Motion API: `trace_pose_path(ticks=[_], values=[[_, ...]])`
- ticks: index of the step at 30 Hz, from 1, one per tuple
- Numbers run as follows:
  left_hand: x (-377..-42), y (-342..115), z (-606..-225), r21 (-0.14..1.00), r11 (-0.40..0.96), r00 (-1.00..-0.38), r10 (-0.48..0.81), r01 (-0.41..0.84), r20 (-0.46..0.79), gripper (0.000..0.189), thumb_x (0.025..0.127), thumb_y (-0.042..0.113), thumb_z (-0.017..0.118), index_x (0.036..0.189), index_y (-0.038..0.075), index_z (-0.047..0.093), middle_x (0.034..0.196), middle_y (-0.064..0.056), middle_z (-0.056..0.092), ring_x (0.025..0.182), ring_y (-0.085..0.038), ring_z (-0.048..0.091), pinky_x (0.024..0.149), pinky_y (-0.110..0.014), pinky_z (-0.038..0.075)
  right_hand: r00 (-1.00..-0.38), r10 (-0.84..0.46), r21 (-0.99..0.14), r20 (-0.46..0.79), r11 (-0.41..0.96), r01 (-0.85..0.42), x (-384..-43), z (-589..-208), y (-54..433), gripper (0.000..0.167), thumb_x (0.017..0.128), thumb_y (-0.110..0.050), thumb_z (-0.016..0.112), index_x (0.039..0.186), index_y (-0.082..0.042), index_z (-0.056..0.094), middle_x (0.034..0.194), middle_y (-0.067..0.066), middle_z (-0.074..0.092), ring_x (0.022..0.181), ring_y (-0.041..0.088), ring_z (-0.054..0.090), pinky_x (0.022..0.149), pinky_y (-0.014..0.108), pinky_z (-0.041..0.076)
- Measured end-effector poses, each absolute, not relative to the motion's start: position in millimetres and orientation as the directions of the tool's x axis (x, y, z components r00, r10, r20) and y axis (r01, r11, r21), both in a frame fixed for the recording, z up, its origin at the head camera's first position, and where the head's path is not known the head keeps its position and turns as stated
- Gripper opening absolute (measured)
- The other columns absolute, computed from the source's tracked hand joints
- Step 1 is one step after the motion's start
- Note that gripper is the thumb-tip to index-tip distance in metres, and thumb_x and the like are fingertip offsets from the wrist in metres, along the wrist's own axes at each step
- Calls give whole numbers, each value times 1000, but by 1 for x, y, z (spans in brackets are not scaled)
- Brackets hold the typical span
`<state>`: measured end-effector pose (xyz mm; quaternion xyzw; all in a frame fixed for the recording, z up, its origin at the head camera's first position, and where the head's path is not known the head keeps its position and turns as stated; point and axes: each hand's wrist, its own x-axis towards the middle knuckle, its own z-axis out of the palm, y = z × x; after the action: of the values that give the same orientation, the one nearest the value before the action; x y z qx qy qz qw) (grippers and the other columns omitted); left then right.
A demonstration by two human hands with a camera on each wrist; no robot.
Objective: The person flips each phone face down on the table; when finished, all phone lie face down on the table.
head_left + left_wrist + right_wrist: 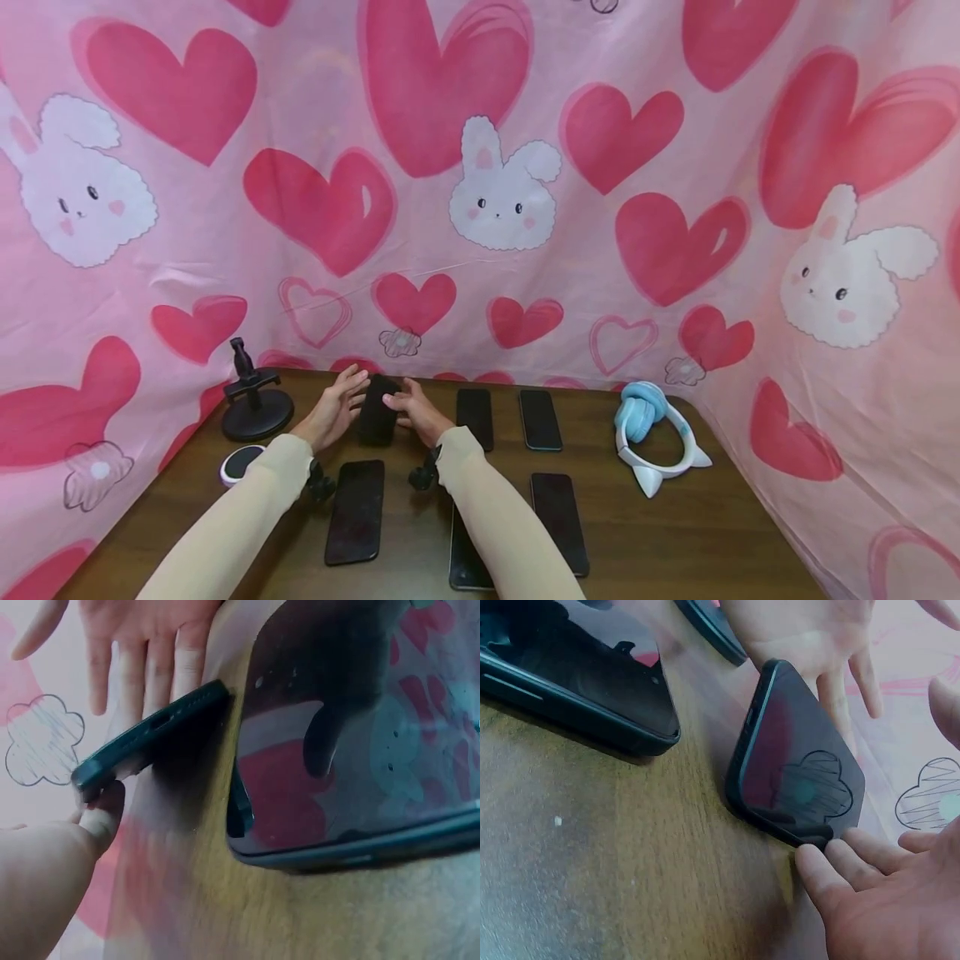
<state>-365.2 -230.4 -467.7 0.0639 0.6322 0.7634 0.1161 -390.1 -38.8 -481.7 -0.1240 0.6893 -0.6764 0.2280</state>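
Observation:
A black phone [377, 410] is tilted up between my two hands over the back of the table. My left hand [336, 411] is on its left side, fingers stretched out; a fingertip meets the phone's end in the left wrist view. My right hand [900, 900] lies along the opposite edge, fingertips against the rim. Its thumb overlaps the dark face in the head view but stands apart from it in the right wrist view. Closer to me, another black phone [356, 512] lies flat below the hands.
Two phones, one [475, 417] beside another [541, 419], lie right of my hands. Nearer are a phone [560, 523] and a device [468, 554] partly under my right sleeve. Cat-ear headphones [686, 433] lie at right; a black stand [257, 414] and round white-rimmed object [238, 463] at left.

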Motion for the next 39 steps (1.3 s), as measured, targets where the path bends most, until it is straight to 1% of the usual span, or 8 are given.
trace_pose_path(ticks=[4, 6, 10, 14, 23, 31, 35, 39], values=[[-363, -226, -469, 973, -214, -961, 275, -82, -20, 82, 106, 40, 33, 159, 12, -23, 170, -24, -10, 158, -45, -6, 128, -59, -3, -855, -506, -990, -118, -5, 140, -388, -481, -37, 89, 98, -37, 59, 162, -8, 5, 168, 19, 18, 150, 36, 35, 121, 56, 33], [-364, -224, -468, 969, -237, -958, 287, -74, -3, 81, 107, 40, 32, 159, 11, -23, 170, -24, -9, 158, -45, -5, 128, -59, -4, -855, -510, -991, -99, -32, 134, -387, -477, -38, 87, 99, -36, 58, 163, -8, 5, 168, 19, 18, 151, 37, 33, 121, 58, 33], [-366, -222, -464, 956, -281, -948, 317, -81, 13, 80, 107, 39, 34, 160, 13, -21, 170, -24, -4, 158, -43, 2, 129, -57, 2, -862, -499, -988, -87, -69, 139, -387, -470, -41, 80, 102, -30, 53, 163, -10, 5, 166, 21, 26, 151, 37, 33, 121, 59, 33], [-369, -219, -461, 951, -295, -936, 352, -94, 17, 80, 107, 36, 36, 160, 13, -19, 170, -25, -1, 158, -41, 6, 129, -56, 8, -880, -467, -986, -87, -86, 143, -387, -467, -42, 79, 102, -28, 53, 163, -11, 6, 166, 24, 25, 152, 40, 32, 121, 61, 30], [-367, -213, -467, 973, -199, -926, 376, -120, -37, 82, 106, 36, 36, 160, 12, -20, 170, -26, -3, 157, -46, 3, 129, -57, 5, -907, -404, -974, -122, -124, 187, -385, -472, -37, 83, 96, -30, 63, 161, -14, 14, 161, 24, 30, 145, 44, 41, 118, 59, 37], [-362, -217, -476, 984, -50, -944, 294, -172, -150, 90, 102, 46, 44, 161, 13, -16, 169, -27, 2, 155, -48, 7, 128, -59, 11, -913, -388, -976, -129, -115, 187, -385, -475, -37, 85, 96, -28, 65, 162, -13, 13, 163, 25, 26, 144, 43, 41, 118, 58, 37], [-361, -220, -478, 984, -43, -946, 285, -175, -156, 93, 101, 46, 45, 161, 12, -17, 168, -27, 1, 155, -47, 7, 128, -59, 12, -929, -346, -981, -132, -91, 174, -384, -478, -37, 87, 94, -31, 67, 161, -12, 15, 164, 23, 24, 146, 41, 37, 119, 60, 34], [-360, -222, -480, 983, -52, -944, 293, -175, -153, 93, 102, 46, 45, 160, 10, -17, 168, -29, 0, 156, -48, 5, 128, -59, 11, -949, -297, -987, -104, -84, 134, -384, -479, -39, 86, 93, -30, 69, 160, -9, 19, 163, 23, 23, 147, 42, 34, 120, 62, 32]])
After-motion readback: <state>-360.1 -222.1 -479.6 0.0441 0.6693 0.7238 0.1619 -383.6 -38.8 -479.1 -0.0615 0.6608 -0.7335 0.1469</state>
